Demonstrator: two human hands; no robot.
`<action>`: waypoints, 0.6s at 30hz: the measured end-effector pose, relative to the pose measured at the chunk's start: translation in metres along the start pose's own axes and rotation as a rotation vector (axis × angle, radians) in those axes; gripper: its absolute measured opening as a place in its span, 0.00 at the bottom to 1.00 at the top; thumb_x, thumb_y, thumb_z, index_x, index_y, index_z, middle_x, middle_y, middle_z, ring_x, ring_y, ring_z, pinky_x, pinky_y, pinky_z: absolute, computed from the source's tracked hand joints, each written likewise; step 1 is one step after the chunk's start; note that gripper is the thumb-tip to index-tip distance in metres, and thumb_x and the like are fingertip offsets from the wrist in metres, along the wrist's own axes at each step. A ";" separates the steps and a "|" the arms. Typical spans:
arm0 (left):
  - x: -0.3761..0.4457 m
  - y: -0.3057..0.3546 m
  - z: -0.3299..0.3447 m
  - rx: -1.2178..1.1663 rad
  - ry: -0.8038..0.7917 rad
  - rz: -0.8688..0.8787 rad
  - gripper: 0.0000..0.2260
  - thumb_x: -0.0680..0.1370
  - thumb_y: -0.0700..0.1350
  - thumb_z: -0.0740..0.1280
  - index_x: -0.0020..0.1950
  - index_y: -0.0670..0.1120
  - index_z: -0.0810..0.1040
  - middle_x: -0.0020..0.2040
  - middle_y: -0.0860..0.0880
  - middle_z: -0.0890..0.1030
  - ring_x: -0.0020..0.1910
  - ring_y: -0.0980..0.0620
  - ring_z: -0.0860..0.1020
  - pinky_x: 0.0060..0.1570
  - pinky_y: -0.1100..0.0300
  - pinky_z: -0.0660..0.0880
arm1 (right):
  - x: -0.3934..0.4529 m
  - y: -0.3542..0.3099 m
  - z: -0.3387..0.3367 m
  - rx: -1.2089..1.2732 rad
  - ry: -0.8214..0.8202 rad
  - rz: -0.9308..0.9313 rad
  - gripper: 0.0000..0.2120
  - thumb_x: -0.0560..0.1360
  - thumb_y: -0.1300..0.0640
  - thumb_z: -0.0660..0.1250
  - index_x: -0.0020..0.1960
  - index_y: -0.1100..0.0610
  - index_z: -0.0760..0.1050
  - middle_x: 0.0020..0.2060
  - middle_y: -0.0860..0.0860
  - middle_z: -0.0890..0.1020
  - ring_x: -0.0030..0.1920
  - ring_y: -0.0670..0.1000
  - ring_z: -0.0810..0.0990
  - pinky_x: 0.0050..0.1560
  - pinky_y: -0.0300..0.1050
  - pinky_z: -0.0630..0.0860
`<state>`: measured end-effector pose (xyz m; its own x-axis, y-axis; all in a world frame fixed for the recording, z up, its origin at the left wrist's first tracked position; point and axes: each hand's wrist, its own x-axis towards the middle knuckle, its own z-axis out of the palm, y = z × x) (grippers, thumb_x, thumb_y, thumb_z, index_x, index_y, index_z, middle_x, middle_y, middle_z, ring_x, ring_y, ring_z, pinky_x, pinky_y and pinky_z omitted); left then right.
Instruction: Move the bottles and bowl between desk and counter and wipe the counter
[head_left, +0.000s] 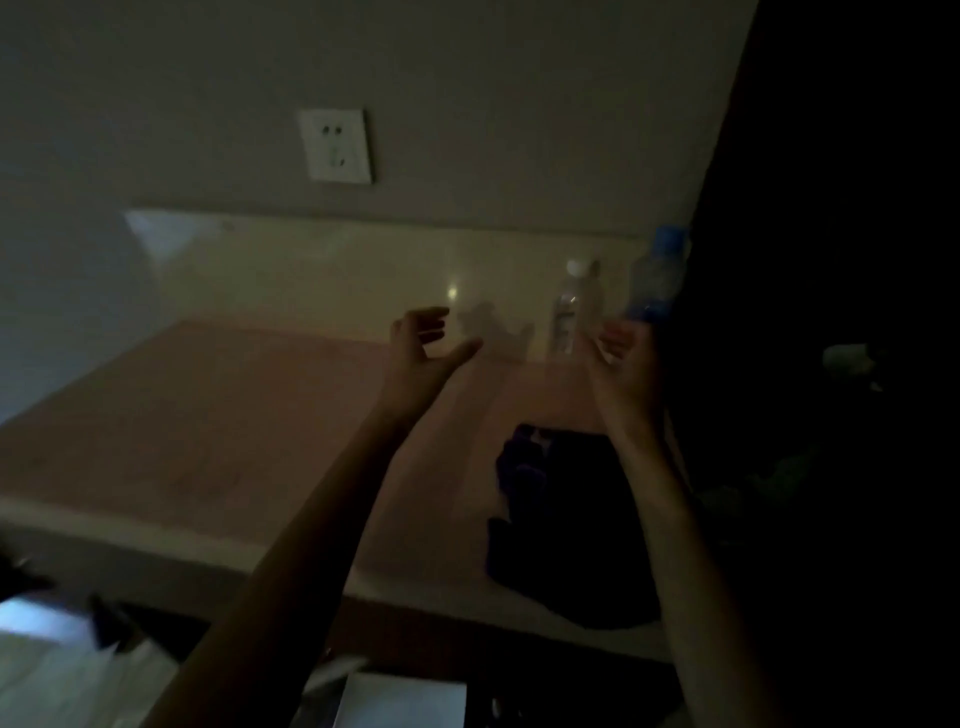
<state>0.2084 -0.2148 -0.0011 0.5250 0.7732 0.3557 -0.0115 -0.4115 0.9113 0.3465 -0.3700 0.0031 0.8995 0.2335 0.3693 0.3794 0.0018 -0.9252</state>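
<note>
The room is dim. Two clear bottles stand at the back right of the counter (218, 415): one with a white cap (569, 312) and a larger one with a blue cap (655, 275). My left hand (423, 348) hovers open above the counter, left of the white-capped bottle and apart from it. My right hand (623, 358) is raised between the two bottles, just below the blue-capped one, fingers loosely curved; whether it touches a bottle is unclear. A dark cloth (566, 525) lies crumpled on the counter between my forearms. No bowl is visible.
A white wall socket (337, 146) sits above the pale backsplash. A dark wall or cabinet (831, 260) closes off the right side. Below the counter's front edge, pale objects (405, 699) show dimly.
</note>
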 end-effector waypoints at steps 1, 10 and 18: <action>-0.015 0.002 -0.017 -0.021 0.035 -0.013 0.24 0.73 0.48 0.75 0.66 0.45 0.72 0.64 0.46 0.73 0.59 0.55 0.76 0.52 0.63 0.79 | -0.022 -0.008 0.015 0.001 -0.070 -0.015 0.21 0.66 0.44 0.72 0.53 0.54 0.74 0.51 0.52 0.82 0.51 0.52 0.81 0.54 0.46 0.78; -0.250 -0.049 -0.163 0.025 0.581 -0.222 0.09 0.77 0.40 0.70 0.56 0.41 0.76 0.45 0.54 0.81 0.42 0.65 0.79 0.41 0.69 0.75 | -0.288 -0.022 0.073 0.204 -0.888 -0.097 0.10 0.75 0.53 0.69 0.54 0.56 0.77 0.49 0.47 0.83 0.49 0.43 0.81 0.48 0.36 0.78; -0.502 -0.187 -0.182 -0.115 0.623 -1.346 0.15 0.78 0.53 0.68 0.58 0.43 0.73 0.50 0.45 0.79 0.41 0.54 0.77 0.39 0.60 0.72 | -0.435 0.270 0.032 -0.535 -1.679 0.341 0.06 0.75 0.57 0.69 0.50 0.51 0.74 0.51 0.54 0.82 0.57 0.59 0.80 0.58 0.57 0.76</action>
<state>-0.2079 -0.4384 -0.3130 -0.2431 0.6222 -0.7442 0.0937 0.7787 0.6204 0.0504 -0.4404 -0.4100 -0.0855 0.7938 -0.6021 0.5718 -0.4558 -0.6822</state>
